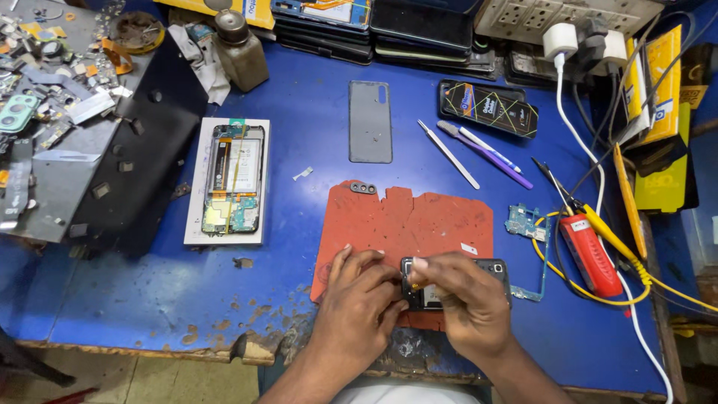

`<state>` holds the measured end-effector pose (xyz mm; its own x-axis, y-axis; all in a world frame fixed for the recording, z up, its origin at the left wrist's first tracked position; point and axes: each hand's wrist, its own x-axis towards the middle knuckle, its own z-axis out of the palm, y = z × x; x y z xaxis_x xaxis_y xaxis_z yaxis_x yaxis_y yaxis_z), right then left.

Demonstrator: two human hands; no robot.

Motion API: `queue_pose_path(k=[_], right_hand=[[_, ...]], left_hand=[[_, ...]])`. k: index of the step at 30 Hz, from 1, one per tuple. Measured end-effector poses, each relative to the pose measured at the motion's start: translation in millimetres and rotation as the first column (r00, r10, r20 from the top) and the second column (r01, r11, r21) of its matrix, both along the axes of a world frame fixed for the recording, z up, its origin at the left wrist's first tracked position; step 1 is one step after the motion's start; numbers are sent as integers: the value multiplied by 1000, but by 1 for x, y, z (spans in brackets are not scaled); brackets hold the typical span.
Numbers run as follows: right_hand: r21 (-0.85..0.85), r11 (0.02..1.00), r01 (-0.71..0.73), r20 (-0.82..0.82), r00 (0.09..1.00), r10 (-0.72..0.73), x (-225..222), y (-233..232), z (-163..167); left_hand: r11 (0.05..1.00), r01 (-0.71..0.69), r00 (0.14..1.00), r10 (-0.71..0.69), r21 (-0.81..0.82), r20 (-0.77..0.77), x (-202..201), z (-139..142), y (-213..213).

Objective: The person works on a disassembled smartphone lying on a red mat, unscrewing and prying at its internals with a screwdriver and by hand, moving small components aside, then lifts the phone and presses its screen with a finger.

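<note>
Below, both hands [419, 299] on glossy black phone [458, 278]

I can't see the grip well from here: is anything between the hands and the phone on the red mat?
Nothing visible. The left hand and the right hand both already touch the phone, which lies on the red mat.

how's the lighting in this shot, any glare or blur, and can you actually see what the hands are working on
Head view: bright, even light, soft short shadows; mild glare on the grey back cover; edges bend slightly; left hand and right hand are sharp but cover most of the small dark phone part.
</note>
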<state>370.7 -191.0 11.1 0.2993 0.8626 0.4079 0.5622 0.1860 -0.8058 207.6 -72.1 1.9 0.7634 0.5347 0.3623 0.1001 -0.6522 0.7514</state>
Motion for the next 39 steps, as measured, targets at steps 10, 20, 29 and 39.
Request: queue_pose_path(k=[10, 20, 29, 39], right_hand=[[45, 999, 13, 82, 996, -16, 0, -3, -3], [52, 998, 34, 84, 996, -39, -3, -6, 5], [76, 996, 55, 32, 998, -58, -6, -12, 7], [55, 983, 176, 153, 971, -183, 1, 5, 13]], left_hand=[[1000, 0, 1000, 0, -5, -16, 2, 3, 0], [999, -51, 999, 51, 3, 2, 3, 1, 0], [998, -60, 998, 60, 32, -5, 4, 3, 0], [999, -40, 999, 40, 24, 3, 2, 9, -1]])
